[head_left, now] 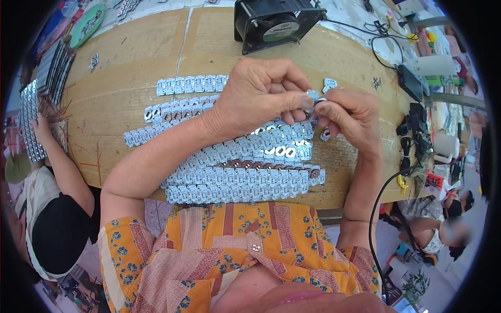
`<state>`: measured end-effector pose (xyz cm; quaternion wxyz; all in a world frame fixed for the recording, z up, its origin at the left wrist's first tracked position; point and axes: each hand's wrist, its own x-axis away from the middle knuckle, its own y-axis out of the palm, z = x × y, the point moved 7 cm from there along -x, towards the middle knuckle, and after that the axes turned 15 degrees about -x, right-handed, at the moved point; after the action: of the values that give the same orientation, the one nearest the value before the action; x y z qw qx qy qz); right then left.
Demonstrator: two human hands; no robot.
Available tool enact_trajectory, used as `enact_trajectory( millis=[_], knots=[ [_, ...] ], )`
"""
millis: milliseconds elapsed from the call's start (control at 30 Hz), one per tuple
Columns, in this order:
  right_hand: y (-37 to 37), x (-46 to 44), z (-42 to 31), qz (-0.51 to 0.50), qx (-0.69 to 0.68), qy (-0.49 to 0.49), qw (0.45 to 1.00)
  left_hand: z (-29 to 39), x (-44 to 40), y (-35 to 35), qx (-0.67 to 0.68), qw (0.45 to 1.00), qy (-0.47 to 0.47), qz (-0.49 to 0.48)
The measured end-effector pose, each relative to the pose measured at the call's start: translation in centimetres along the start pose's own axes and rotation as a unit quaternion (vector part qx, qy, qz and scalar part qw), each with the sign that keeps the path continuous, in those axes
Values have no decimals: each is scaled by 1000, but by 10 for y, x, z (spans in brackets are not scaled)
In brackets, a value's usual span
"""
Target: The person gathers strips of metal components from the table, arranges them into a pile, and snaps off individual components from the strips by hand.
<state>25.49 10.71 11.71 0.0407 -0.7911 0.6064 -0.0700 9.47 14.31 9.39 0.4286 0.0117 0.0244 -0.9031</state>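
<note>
My left hand [261,96] pinches a small silvery piece [312,94] between thumb and fingertips. Against it, my right hand [347,116] pinches a small round part [319,100] with a dark rim. The two sets of fingertips meet and partly cover both parts. Below my hands lie overlapping rows of small metal plates [240,185], several with brown round discs or dark holes showing. A single metal plate [329,84] rests just beyond my right hand, and another loose piece [324,134] lies under it.
A black square fan [276,23] stands at the table's far side, its cable running right. A green tray [86,26] holds small parts. At left, another person's hand [42,128] holds a studded strip [32,120]. A black cable [371,219] hangs at right.
</note>
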Motion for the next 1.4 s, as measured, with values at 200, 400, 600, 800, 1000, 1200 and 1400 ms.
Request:
enact_trajectory(
  millis=[200, 400, 600, 800, 1000, 1200, 1400],
  knots=[
    [-2, -1, 3, 45, -91, -18, 995, 2, -2, -6, 11, 1000, 8, 2],
    [7, -1, 2, 15, -64, -30, 997, 3, 1, 1, 49, 999, 13, -9],
    [1, -3, 14, 48, -211, 5, 976, 5, -1, -6, 65, 998, 11, 13],
    [12, -3, 5, 56, -82, -78, 992, 3, 1, -2, 72, 997, 13, 16],
    [16, -4, 21, 5, -241, 21, 970, 7, -1, -4, 73, 997, 19, -29],
    [25, -8, 31, 32, -327, 51, 943, -3, -3, -8, 116, 993, -17, -14],
    [16, -10, 36, 53, -344, 58, 936, 21, 7, -12, -228, 944, 195, 137]
  ],
)
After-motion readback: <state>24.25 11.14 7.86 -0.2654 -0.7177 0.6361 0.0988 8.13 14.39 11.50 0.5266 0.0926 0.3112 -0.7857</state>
